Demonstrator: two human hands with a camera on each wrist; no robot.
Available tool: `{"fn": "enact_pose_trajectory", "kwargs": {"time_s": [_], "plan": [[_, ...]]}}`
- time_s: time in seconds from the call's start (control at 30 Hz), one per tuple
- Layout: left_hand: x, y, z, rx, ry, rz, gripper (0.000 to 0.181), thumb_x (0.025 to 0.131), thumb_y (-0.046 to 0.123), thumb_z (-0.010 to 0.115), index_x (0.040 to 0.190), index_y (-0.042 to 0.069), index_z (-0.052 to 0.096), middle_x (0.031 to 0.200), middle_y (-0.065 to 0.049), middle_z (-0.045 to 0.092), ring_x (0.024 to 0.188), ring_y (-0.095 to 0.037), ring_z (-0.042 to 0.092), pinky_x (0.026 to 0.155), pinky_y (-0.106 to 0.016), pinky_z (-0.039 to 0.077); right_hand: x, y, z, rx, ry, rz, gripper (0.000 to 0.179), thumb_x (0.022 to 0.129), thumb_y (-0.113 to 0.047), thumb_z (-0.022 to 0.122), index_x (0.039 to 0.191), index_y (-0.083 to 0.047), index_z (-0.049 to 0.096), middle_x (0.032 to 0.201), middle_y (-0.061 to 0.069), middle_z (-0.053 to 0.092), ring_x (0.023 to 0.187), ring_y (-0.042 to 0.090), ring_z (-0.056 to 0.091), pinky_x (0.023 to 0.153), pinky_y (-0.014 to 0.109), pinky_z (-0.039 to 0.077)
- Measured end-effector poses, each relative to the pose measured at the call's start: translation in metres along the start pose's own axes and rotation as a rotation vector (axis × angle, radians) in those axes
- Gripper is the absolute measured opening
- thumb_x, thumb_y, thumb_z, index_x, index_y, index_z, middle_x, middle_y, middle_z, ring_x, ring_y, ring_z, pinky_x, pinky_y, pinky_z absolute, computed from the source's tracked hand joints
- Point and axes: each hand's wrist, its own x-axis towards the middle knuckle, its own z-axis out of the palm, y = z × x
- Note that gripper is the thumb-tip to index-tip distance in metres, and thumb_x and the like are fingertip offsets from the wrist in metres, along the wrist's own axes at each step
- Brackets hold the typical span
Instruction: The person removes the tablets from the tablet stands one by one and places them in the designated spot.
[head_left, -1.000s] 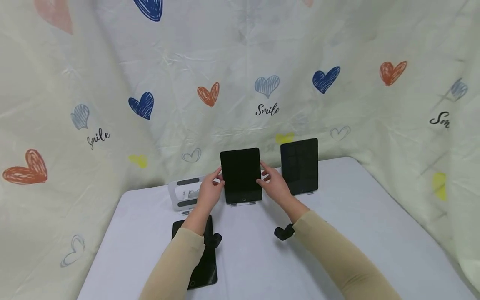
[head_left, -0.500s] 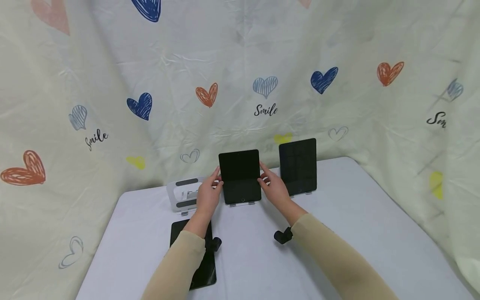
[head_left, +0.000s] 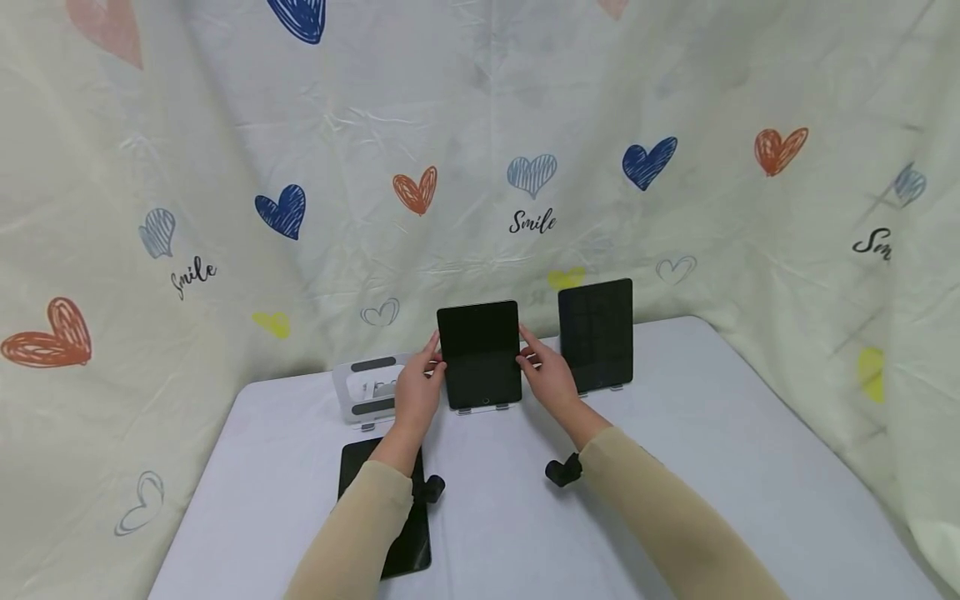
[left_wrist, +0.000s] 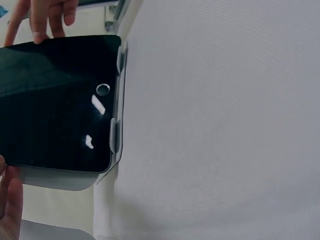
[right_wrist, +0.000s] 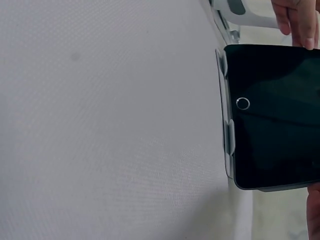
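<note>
A black tablet (head_left: 480, 354) stands upright, leaning back on a grey stand whose two small lips (left_wrist: 116, 135) catch its bottom edge. My left hand (head_left: 417, 387) holds its left edge, thumb toward the front and index finger reaching up along the side. On the opposite edge my right hand (head_left: 551, 377) grips in the same way, fingers partly behind the tablet. The round home button (right_wrist: 243, 103) sits beside the stand's lips. Below my left forearm, a second black tablet (head_left: 408, 542) lies flat on the table, partly covered by the sleeve.
Another tablet (head_left: 597, 335) stands on its own stand at the right. To the left is a grey-white stand (head_left: 363, 408) with dark pads and no tablet on it, partly behind my left hand. A curtain (head_left: 480, 108) printed with hearts hangs behind the white table (head_left: 675, 467).
The held tablet's top edge has tipped slightly backward, and a lighter reflection now shows across its lower screen. Both hands stay at its sides; the head view shifts a little.
</note>
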Motion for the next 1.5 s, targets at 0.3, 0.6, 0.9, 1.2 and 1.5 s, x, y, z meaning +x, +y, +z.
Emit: {"fn": "enact_pose_trajectory", "kwargs": {"time_s": [0.3, 0.6, 0.9, 1.2, 1.5], "plan": [[0.000, 0.002, 0.001, -0.099, 0.028, -0.034, 0.058, 0.097, 0.010, 0.064, 0.146, 0.036, 0.048, 0.107, -0.002, 0.065, 0.102, -0.020, 0.065, 0.079, -0.037, 0.054, 0.000, -0.003, 0.001, 0.035, 0.005, 0.000, 0.059, 0.100, -0.014, 0.060, 0.153, -0.031, 0.039, 0.110, 0.010, 0.066, 0.099, 0.026, 0.066, 0.079, 0.041, 0.054], [-0.002, 0.005, -0.005, -0.147, 0.024, -0.041, 0.059, 0.096, 0.009, 0.065, 0.144, 0.039, 0.050, 0.105, -0.002, 0.064, 0.102, -0.021, 0.064, 0.081, -0.039, 0.054, -0.001, -0.011, -0.008, 0.068, -0.046, 0.015, 0.059, 0.101, -0.016, 0.059, 0.154, -0.031, 0.038, 0.114, 0.010, 0.064, 0.099, 0.024, 0.064, 0.071, 0.036, 0.051], [-0.010, 0.014, -0.013, -0.195, -0.021, -0.085, 0.058, 0.095, 0.009, 0.066, 0.144, 0.038, 0.052, 0.104, -0.003, 0.065, 0.100, -0.021, 0.064, 0.081, -0.036, 0.053, -0.005, -0.014, -0.018, 0.116, -0.105, 0.044, 0.061, 0.100, -0.015, 0.061, 0.154, -0.031, 0.038, 0.110, 0.008, 0.063, 0.092, 0.020, 0.064, 0.071, 0.032, 0.053], [-0.020, 0.019, -0.020, -0.300, -0.073, -0.166, 0.060, 0.093, 0.005, 0.068, 0.143, 0.034, 0.054, 0.102, -0.007, 0.063, 0.090, -0.019, 0.064, 0.071, -0.027, 0.051, -0.011, -0.019, -0.028, 0.197, -0.187, 0.118, 0.062, 0.099, -0.011, 0.061, 0.154, -0.030, 0.038, 0.106, 0.011, 0.063, 0.093, 0.036, 0.064, 0.069, 0.034, 0.053], [-0.037, 0.023, -0.025, -0.326, -0.105, -0.238, 0.057, 0.091, 0.004, 0.068, 0.142, 0.028, 0.057, 0.099, -0.009, 0.064, 0.093, -0.039, 0.064, 0.064, -0.027, 0.050, -0.028, -0.022, -0.038, 0.215, -0.258, 0.162, 0.064, 0.098, -0.012, 0.063, 0.154, -0.028, 0.038, 0.105, 0.010, 0.065, 0.082, 0.035, 0.063, 0.070, 0.044, 0.054]]}}
